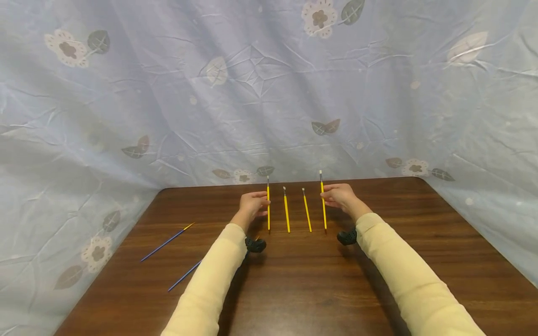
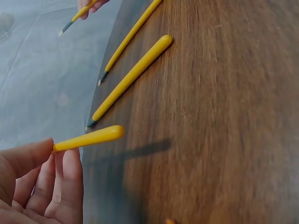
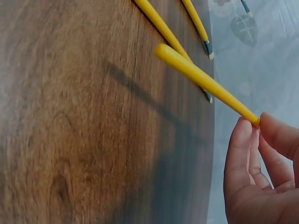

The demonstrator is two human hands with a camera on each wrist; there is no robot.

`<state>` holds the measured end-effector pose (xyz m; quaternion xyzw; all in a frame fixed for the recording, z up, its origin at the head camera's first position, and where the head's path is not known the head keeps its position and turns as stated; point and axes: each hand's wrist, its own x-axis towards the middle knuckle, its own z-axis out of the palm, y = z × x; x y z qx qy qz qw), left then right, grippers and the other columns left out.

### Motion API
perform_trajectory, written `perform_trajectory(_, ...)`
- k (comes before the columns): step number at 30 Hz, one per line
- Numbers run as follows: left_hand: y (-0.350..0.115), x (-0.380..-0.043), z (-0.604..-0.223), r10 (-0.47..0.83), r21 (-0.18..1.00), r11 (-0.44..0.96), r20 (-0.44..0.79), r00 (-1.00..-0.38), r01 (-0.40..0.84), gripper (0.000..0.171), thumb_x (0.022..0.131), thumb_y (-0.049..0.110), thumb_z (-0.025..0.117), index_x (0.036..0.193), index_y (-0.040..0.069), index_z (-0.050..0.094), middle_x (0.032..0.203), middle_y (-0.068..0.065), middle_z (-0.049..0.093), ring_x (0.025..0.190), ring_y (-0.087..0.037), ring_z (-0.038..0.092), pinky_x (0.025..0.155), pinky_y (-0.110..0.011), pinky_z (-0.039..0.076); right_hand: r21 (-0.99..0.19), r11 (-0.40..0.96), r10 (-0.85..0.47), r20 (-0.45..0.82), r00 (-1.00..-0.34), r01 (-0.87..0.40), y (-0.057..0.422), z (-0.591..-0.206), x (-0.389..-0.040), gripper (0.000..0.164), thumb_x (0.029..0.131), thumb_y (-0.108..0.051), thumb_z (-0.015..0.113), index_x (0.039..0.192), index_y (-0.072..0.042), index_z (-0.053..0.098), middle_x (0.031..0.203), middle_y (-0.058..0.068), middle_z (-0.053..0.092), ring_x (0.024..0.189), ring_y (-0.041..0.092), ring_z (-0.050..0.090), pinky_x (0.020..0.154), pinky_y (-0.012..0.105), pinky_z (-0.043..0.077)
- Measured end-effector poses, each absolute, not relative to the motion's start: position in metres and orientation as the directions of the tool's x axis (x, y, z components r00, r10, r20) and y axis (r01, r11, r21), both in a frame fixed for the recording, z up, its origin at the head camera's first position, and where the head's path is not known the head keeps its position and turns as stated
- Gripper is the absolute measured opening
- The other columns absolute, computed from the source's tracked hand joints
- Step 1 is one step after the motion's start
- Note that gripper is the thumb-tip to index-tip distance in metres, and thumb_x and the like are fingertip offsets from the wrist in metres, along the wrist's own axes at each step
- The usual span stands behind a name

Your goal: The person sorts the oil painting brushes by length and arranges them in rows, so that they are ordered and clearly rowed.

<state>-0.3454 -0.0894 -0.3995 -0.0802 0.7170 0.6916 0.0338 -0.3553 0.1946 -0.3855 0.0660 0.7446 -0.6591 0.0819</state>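
My left hand (image 1: pixel 254 205) pinches a yellow paintbrush (image 1: pixel 268 207) between thumb and fingers, bristles pointing to the far side. In the left wrist view its handle (image 2: pixel 96 137) is raised over the table and casts a shadow. A second yellow paintbrush (image 1: pixel 323 205) is pinched by my right hand (image 1: pixel 341 196), with its pale bristles also away from me. Its rounded handle end (image 3: pixel 175 58) hovers above the wood in the right wrist view. Between the hands, two more yellow paintbrushes, a left one (image 1: pixel 287 212) and a right one (image 1: pixel 307 212), lie roughly parallel on the table.
On the left of the brown wooden table (image 1: pixel 294 289) lies a blue paintbrush (image 1: pixel 166 243) with a yellow tip. Another blue brush (image 1: pixel 185 276) is partly covered by my left sleeve (image 1: pixel 210 284). A floral curtain (image 1: pixel 252 93) hangs behind the table's far edge.
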Motion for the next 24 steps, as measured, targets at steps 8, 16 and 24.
perform_trajectory(8, -0.085, -0.352, -0.407, -0.1, 0.981, 0.047, -0.182, -0.978, -0.188, 0.037, 0.085, -0.006, 0.069, 0.121, 0.002, 0.067, 0.118, -0.015, 0.066, 0.09, -0.021, 0.063, 0.058, -0.025, 0.057, -0.968, 0.121, 0.02, -0.217, -0.976, 0.218, 0.193, -0.394, -0.366, 0.047, 0.091, 0.003, 0.064, 0.135, 0.009, 0.05, 0.094, 0.007, 0.061, 0.073, 0.012, 0.06, 0.082, 0.033, 0.056)
perform_trajectory(16, -0.079, -0.357, -0.412, -0.106, 0.977, 0.09, -0.185, -0.977, -0.195, 0.034, 0.083, -0.009, 0.07, 0.116, -0.001, 0.068, 0.111, -0.015, 0.068, 0.075, -0.014, 0.063, 0.056, -0.026, 0.057, -0.965, 0.154, 0.024, -0.209, -0.978, 0.211, 0.19, -0.404, -0.367, 0.045, 0.091, 0.004, 0.064, 0.132, 0.012, 0.05, 0.095, 0.01, 0.061, 0.073, 0.012, 0.059, 0.075, 0.029, 0.058)
perform_trajectory(24, -0.075, -0.362, -0.415, -0.155, 0.961, 0.137, -0.22, -0.963, -0.241, 0.028, 0.082, -0.008, 0.073, 0.109, 0.0, 0.072, 0.098, -0.012, 0.069, 0.071, -0.015, 0.063, 0.053, -0.027, 0.057, -0.96, 0.166, 0.043, -0.219, -0.975, 0.223, 0.187, -0.405, -0.368, 0.044, 0.09, 0.005, 0.065, 0.131, 0.012, 0.051, 0.091, 0.008, 0.064, 0.071, 0.011, 0.06, 0.073, 0.029, 0.058)
